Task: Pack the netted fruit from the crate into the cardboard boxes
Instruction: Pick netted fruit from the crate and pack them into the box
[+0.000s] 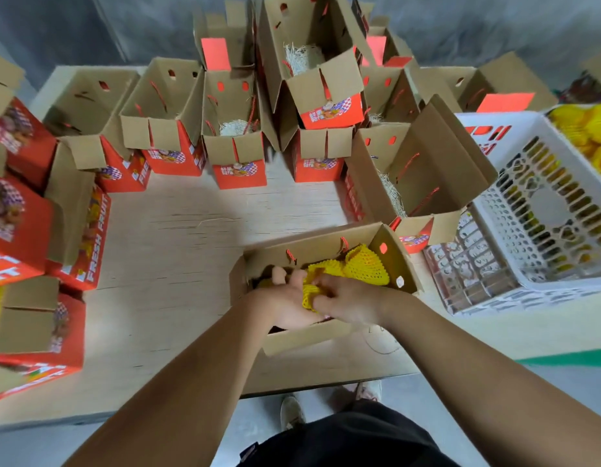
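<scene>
Head view showed the netted fruit as a bright yellow piece in a foam mesh sleeve with small holes all over. It sat low in the open cardboard box at the near edge of the table, and a second yellow netted piece lay just behind it in the same box, toward the right wall.

From the left, closed red boxes stood stacked at the table edge. One red box carried the white words "FRESH FRUIT" on its side. Other writing on these boxes was too blurred to read. Behind the middle of the table a row of open boxes stood with flaps up, red fronts with a small fruit picture, and red cord handles. Pale shredded paper lay inside some of them.

The left hand was inside the near box with its fingers curled on the left side of the netted fruit. The right hand closed its grip on the right side, the fingers pinching the yellow mesh. The fruit was between both hands, touching them, and partly hidden by them.

At the far right a white plastic crate with a lattice wall stood on the table, with more yellow netted fruit piled in it.
</scene>
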Available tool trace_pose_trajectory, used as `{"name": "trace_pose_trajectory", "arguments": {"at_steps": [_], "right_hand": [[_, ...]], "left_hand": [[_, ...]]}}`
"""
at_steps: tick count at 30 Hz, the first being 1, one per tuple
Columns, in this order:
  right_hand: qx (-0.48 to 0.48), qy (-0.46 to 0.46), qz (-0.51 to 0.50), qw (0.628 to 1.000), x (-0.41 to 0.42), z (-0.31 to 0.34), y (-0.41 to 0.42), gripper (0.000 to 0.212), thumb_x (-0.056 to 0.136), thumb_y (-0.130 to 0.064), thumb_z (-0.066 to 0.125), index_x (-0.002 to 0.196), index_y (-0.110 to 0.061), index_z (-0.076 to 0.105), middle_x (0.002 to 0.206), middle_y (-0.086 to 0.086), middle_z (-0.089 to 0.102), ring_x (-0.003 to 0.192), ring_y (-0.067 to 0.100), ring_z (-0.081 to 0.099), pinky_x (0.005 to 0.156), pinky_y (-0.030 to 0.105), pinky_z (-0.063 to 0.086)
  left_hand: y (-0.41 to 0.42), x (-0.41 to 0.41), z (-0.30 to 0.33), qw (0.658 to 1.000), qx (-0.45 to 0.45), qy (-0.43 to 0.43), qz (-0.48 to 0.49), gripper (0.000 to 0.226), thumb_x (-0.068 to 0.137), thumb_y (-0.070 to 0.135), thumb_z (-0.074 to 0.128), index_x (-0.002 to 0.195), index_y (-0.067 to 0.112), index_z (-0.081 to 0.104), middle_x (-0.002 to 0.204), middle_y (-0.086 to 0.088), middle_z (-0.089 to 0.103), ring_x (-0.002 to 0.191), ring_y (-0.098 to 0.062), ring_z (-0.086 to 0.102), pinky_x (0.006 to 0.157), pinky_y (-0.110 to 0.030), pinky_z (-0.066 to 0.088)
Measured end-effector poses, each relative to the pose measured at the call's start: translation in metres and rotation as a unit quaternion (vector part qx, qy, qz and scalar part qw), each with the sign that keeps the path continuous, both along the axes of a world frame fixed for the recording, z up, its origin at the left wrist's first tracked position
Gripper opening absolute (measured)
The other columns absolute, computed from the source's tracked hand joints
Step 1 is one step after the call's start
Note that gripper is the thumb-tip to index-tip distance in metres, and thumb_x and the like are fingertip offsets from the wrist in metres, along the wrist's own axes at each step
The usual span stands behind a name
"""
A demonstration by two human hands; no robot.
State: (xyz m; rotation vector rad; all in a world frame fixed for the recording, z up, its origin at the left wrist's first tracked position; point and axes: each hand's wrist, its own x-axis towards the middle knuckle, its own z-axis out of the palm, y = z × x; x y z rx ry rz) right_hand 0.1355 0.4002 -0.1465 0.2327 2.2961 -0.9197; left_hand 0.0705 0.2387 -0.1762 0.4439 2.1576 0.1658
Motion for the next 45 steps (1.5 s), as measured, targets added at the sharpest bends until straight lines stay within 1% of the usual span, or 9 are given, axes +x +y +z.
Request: {"name": "trace_pose_trajectory", "arguments": {"at_steps": [7, 13, 16, 21, 26, 29, 33, 42, 45], "right_hand": [[-0.024, -0.009, -0.080, 0.996, -0.005, -0.003, -0.001, 0.053, 0.078, -0.061, 0.037, 0.112, -0.032, 0.065, 0.118, 0.006, 0.064, 0.112, 0.026, 0.060, 0.104, 0.043, 0.046], [0.081, -0.003, -0.005, 0.997, 0.000, -0.006, -0.006, 0.058, 0.072, -0.084, 0.036, 0.116, -0.049, 0.052, 0.126, -0.011, 0.047, 0.117, 0.022, 0.056, 0.092, 0.039, 0.045], [0.079, -0.030, 0.031, 0.996, -0.002, -0.009, -0.009, 0.095, 0.064, -0.099, 0.043, 0.142, -0.045, 0.046, 0.142, -0.012, 0.056, 0.130, 0.019, 0.053, 0.096, 0.037, 0.045], [0.032, -0.049, -0.003, 0.998, -0.009, -0.006, -0.013, 0.070, 0.063, -0.079, 0.063, 0.126, -0.048, 0.054, 0.123, -0.014, 0.064, 0.115, 0.019, 0.059, 0.094, 0.035, 0.050], [0.001, -0.046, -0.029, 0.999, -0.012, -0.015, -0.041, 0.078, 0.067, -0.080, 0.069, 0.132, -0.037, 0.059, 0.126, -0.006, 0.066, 0.112, 0.020, 0.062, 0.089, 0.033, 0.048], [-0.013, -0.012, -0.052, 0.999, -0.008, -0.015, -0.034, 0.053, 0.068, -0.063, 0.076, 0.113, -0.038, 0.062, 0.102, -0.009, 0.070, 0.096, 0.015, 0.065, 0.087, 0.034, 0.055], [-0.022, 0.000, -0.043, 0.999, 0.005, -0.002, -0.004, 0.074, 0.060, -0.062, 0.074, 0.128, -0.041, 0.051, 0.102, -0.008, 0.070, 0.096, 0.016, 0.068, 0.087, 0.042, 0.059], [0.051, 0.076, -0.064, 0.994, -0.002, 0.020, 0.032, 0.065, 0.072, -0.033, 0.080, 0.121, -0.040, 0.037, 0.109, -0.002, 0.057, 0.095, 0.020, 0.061, 0.067, 0.026, 0.049], [0.027, 0.074, -0.098, 0.992, 0.000, 0.022, 0.052, 0.064, 0.077, -0.025, 0.082, 0.124, -0.030, 0.039, 0.098, 0.000, 0.062, 0.082, 0.013, 0.062, 0.053, 0.015, 0.043]], "left_hand": [[0.003, -0.017, 0.008, 0.959, 0.126, -0.132, 0.217, 0.111, 0.056, 0.033, 0.072, 0.156, 0.050, 0.027, 0.156, 0.001, 0.028, 0.128, -0.028, 0.049, 0.093, -0.044, 0.055], [0.006, -0.028, 0.006, 0.911, 0.190, -0.123, 0.345, 0.029, 0.095, 0.021, 0.057, 0.121, 0.020, 0.071, 0.134, -0.006, 0.061, 0.117, -0.030, 0.060, 0.101, -0.039, 0.045], [0.017, -0.034, 0.003, 0.979, 0.107, 0.019, 0.173, 0.031, 0.106, 0.023, 0.049, 0.126, 0.011, 0.069, 0.126, -0.010, 0.067, 0.113, -0.030, 0.063, 0.096, -0.035, 0.049], [0.030, -0.047, 0.000, 0.988, -0.029, 0.149, -0.031, 0.052, 0.093, 0.055, 0.066, 0.129, 0.017, 0.062, 0.127, -0.008, 0.066, 0.114, -0.032, 0.064, 0.080, -0.037, 0.046], [0.038, -0.055, -0.011, 0.993, -0.038, 0.104, -0.041, 0.036, 0.094, 0.026, 0.061, 0.125, 0.007, 0.063, 0.126, -0.015, 0.066, 0.106, -0.034, 0.064, 0.094, -0.040, 0.055], [0.033, -0.058, -0.008, 0.995, -0.002, 0.095, -0.022, 0.038, 0.091, 0.031, 0.063, 0.112, -0.001, 0.066, 0.108, -0.020, 0.068, 0.098, -0.037, 0.067, 0.081, -0.038, 0.053], [0.028, -0.051, -0.002, 0.991, 0.069, 0.112, 0.006, 0.042, 0.086, 0.037, 0.070, 0.101, -0.002, 0.064, 0.086, -0.016, 0.066, 0.092, -0.032, 0.068, 0.059, -0.035, 0.041], [0.005, -0.023, 0.001, 0.897, 0.028, 0.382, -0.220, 0.048, 0.086, 0.006, 0.059, 0.129, 0.023, 0.048, 0.117, -0.006, 0.065, 0.093, -0.033, 0.071, 0.054, -0.035, 0.042], [-0.001, -0.017, -0.008, 0.854, 0.032, 0.413, -0.315, 0.038, 0.094, 0.015, 0.052, 0.131, 0.023, 0.056, 0.134, -0.008, 0.051, 0.119, -0.033, 0.057, 0.087, -0.042, 0.045]]}}
